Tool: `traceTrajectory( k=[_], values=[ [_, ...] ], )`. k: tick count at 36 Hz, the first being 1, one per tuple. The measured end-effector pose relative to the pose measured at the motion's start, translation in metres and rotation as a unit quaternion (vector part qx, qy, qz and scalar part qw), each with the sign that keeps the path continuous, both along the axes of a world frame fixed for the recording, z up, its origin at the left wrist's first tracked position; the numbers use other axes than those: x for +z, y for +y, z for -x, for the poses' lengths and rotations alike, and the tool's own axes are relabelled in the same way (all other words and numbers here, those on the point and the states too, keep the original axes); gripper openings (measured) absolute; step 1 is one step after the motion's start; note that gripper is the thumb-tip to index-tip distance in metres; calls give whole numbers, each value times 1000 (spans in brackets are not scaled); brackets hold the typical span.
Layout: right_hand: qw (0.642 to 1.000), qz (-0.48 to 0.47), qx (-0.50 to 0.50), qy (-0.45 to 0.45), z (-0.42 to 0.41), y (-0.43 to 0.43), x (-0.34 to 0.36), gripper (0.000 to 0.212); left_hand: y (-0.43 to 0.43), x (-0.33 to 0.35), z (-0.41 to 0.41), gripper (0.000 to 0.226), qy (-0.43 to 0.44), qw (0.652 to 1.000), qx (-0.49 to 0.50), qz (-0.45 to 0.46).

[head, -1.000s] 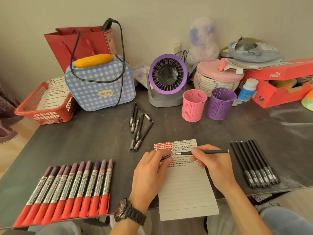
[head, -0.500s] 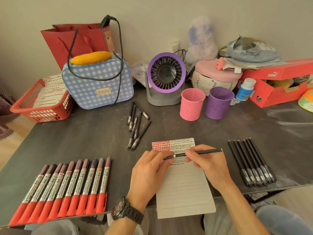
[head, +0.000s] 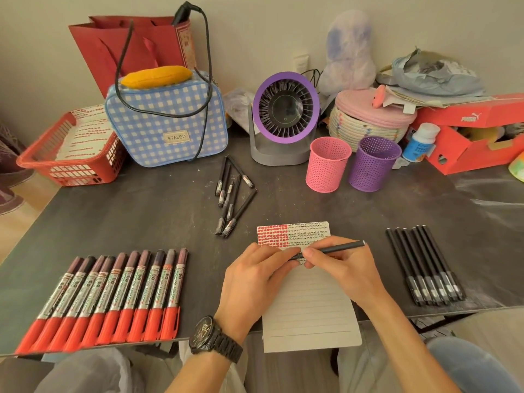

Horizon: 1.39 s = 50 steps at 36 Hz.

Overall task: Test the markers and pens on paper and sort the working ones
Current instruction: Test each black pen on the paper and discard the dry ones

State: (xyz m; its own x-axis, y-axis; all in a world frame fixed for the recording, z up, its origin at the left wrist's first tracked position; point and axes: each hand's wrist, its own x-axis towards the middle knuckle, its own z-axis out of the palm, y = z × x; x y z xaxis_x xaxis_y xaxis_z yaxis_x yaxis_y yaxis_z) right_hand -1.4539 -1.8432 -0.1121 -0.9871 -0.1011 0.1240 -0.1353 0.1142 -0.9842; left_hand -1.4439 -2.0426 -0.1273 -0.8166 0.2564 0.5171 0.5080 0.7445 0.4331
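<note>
Head view, pen test under way. Both hands were together over the upper part of the pad (head: 309,304), which lay at the near edge of the table (head: 141,217) and overhung it. The right hand (head: 343,268) held a black pen (head: 337,248) crosswise above the pad, thumb and first fingers pinched round the barrel, whose free end pointed toward the pad's right. The left hand (head: 255,276) lay over the pad's left side, thumb and forefinger pinched on the pen's tip end, the other fingers loosely curled. The tip was hidden by the fingers, so whether a cap was going on or coming off could not be told. Red marks (head: 272,236) and black marks (head: 309,232) filled the pad's top lines; the lines below were blank. Right of the pad lay a tidy row of black pens (head: 425,265). Beyond it and to its left lay a loose heap of pens (head: 232,202), and well to its left a row of red markers (head: 113,296). A pink cup (head: 327,165) and a purple cup (head: 374,165) stood beyond the pad, with no pens standing out of either.

Judged step: the capping or uncapping that brackets one pen's trial stroke. The next move would call for either a stroke on the blank line just under the black marks or, if the pen was capped, its placement in one group, parallel to its neighbours.
</note>
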Motion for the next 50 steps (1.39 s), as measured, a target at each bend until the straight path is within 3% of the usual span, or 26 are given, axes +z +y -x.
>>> traceTrajectory(
  k=[4, 9, 15, 23, 33, 37, 41, 44, 47, 50],
  values=[
    [1000, -2, 4, -4, 1, -3, 1, 3, -1, -5, 1, 28, 14, 999, -10, -27],
    [1000, -10, 11, -8, 5, -5, 2, 18, 0, -7, 2, 27, 35, 999, -21, -33],
    [1000, -28, 5, 4, 4, -7, 0, 11, 1, -9, 2, 29, 29, 999, -20, -31],
    [999, -3, -47, -18, 3, -5, 0, 10, 5, 1, 0, 48, -36, 997, 33, 54],
    [985, 57, -145, -79, 2, 45, 12, 14, 3, -10, 8, 51, -145, 987, 48, 52],
    [980, -13, -189, -66, -6, 94, 27, 15, 3, -13, 9, 61, -136, 988, 60, 43],
    [967, -148, -198, -62, -15, 145, 44, 14, 0, -14, 10, 63, -138, 987, 64, 58],
    [939, -268, -188, -108, -20, 179, 49, 8, -1, -14, 11, 47, -147, 984, 69, 69],
    [900, -360, -197, -148, -23, 198, 48, 25, -3, -15, 10, 44, -149, 983, 71, 78],
    [871, -419, -195, -166, -26, 205, 48, 26, -3, -14, 10, 42, -153, 983, 70, 78]
  ],
)
